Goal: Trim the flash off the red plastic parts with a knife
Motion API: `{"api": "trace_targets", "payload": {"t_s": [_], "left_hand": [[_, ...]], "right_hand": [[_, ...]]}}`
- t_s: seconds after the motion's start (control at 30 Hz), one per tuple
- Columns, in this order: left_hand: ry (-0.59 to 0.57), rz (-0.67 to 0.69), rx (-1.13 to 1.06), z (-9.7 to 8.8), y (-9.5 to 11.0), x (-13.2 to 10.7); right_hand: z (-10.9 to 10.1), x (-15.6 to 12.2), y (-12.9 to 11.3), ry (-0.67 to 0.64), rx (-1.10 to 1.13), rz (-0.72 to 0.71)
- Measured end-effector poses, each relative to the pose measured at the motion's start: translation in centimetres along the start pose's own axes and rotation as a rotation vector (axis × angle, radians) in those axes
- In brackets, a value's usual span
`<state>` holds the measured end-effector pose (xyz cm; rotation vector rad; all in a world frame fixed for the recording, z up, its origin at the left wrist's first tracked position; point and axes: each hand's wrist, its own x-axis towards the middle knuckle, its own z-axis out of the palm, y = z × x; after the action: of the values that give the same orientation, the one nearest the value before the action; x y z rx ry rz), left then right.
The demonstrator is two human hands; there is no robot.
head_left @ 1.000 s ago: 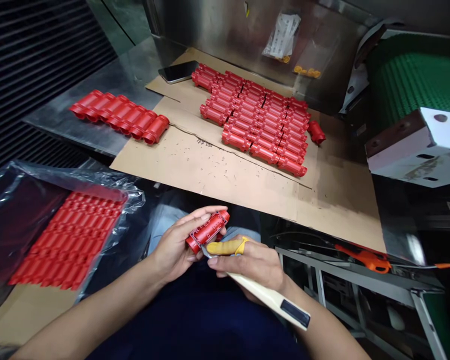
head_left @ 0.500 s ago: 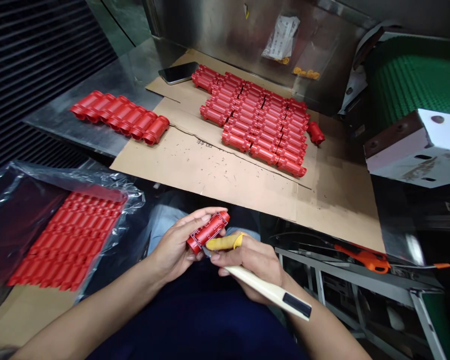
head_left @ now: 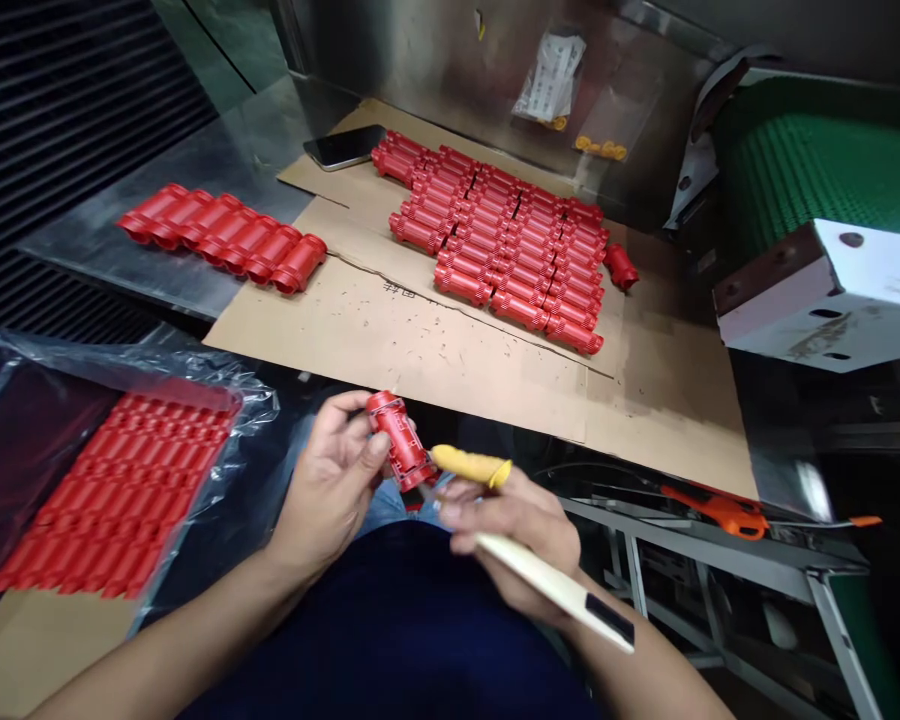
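My left hand (head_left: 337, 470) grips a red plastic tube-shaped part (head_left: 399, 440) with flanged ends and cut-outs, its upper end tilted to the left. Closed round a cream-handled knife (head_left: 547, 585) with a black end patch is my right hand (head_left: 517, 525). A yellow finger cot (head_left: 469, 466) covers its index finger, which lies close to the part's lower end. The short blade, blurred and partly hidden by the fingers, is at that lower end; whether it touches cannot be made out.
Red parts (head_left: 506, 240) lie in rows on cardboard (head_left: 330, 330), near a phone (head_left: 345, 148). A further row (head_left: 225, 235) lies to the left. A plastic-lined box (head_left: 120, 490) holds more. Orange-handled cutters (head_left: 727, 512) and a green conveyor belt (head_left: 810, 160) are at right.
My left hand has turned the red part from leaning right to leaning left, and its thumb now lies across it. The right hand with the knife has shifted slightly right. The view has moved slightly.
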<state>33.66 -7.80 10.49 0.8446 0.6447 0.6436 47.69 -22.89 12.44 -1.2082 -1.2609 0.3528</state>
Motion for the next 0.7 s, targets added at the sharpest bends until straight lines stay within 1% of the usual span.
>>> {"api": "trace_targets", "payload": {"t_s": [0.03,0.07,0.13,0.23,0.4,0.7], "left_hand": [[0.019,0.066,0.022,-0.2,-0.1,-0.2],[0.03,0.117,0.046,-0.3,-0.1,-0.4],[0.03,0.178,0.1,-0.4,-0.2,-0.8],[0.038,0.227,0.162,-0.2,-0.1,-1.4],[0.052,0.252,0.195,0.2,0.1,-1.7],[0.036,0.264,0.196,-0.1,0.0,-1.8]], "right_hand": [[0.1,-0.3,0.3,0.057,-0.068,0.007],[0.2,-0.5,0.6,0.078,-0.138,-0.001],[0.3,-0.7,0.9,0.083,-0.23,-0.059],[0.4,-0.6,1.1,0.064,-0.258,-0.124],[0.3,-0.3,0.9,0.039,-0.276,-0.132],[0.3,-0.7,0.9,0.047,-0.269,-0.138]]}}
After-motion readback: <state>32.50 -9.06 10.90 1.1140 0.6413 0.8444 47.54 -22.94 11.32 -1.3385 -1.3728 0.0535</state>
